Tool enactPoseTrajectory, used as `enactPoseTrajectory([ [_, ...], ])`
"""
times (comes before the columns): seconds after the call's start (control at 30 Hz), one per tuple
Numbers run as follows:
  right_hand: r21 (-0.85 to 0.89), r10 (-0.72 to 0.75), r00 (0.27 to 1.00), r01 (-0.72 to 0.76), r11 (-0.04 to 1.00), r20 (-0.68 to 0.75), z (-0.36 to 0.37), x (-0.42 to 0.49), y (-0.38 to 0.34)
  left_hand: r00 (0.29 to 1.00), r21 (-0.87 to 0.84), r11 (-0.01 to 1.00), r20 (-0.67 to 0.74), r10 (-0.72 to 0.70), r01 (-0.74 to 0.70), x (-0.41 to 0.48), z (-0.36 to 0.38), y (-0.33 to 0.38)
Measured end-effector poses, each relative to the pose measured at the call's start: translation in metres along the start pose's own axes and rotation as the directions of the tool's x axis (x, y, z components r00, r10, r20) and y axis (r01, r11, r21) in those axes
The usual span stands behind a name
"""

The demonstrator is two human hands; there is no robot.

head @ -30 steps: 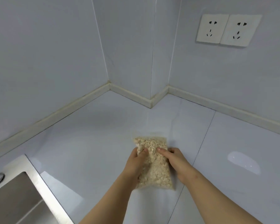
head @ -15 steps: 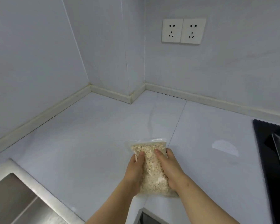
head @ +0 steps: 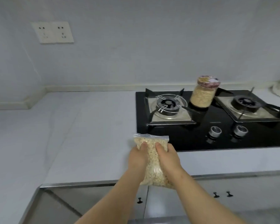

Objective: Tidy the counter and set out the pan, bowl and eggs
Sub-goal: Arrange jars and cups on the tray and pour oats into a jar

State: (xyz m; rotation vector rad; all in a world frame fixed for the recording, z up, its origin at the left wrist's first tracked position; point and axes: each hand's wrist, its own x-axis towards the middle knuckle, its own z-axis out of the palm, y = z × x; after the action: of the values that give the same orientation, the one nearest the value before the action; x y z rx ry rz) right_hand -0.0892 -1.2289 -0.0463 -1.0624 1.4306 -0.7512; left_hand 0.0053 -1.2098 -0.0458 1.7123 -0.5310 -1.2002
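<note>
Clear plastic bag of oats (head: 152, 160) — long axis pointing away — clasped between left hand (head: 138, 157) and right hand (head: 168, 157), gas hob (head: 200, 139) just beyond to the right.

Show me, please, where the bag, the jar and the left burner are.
bag (head: 152, 160), head view, on the oats near its middle.
jar (head: 202, 96), head view, on its clear side.
left burner (head: 167, 104), head view, on its dark centre.
</note>
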Motion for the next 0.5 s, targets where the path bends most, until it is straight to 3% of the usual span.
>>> enactPoseTrajectory([
  [0.17, 0.041, 0.034, 0.964, -0.024, 0.999, -0.262, -0.124, -0.026, 0.032, 0.976, 0.162, 0.987, 0.217, -0.025, -0.011, -0.049, 0.117, -0.020],
  [0.3, 0.151, 0.123, 0.885, -0.061, 0.987, -0.450, -0.210, -0.049, 0.059, 0.935, 0.324, 0.944, 0.350, -0.061, -0.060, -0.089, 0.201, -0.037],
  [0.5, 0.362, 0.251, 0.761, -0.022, 0.932, -0.599, -0.306, -0.064, 0.085, 0.830, 0.451, 0.863, 0.553, -0.070, -0.227, -0.128, 0.305, -0.046],
])
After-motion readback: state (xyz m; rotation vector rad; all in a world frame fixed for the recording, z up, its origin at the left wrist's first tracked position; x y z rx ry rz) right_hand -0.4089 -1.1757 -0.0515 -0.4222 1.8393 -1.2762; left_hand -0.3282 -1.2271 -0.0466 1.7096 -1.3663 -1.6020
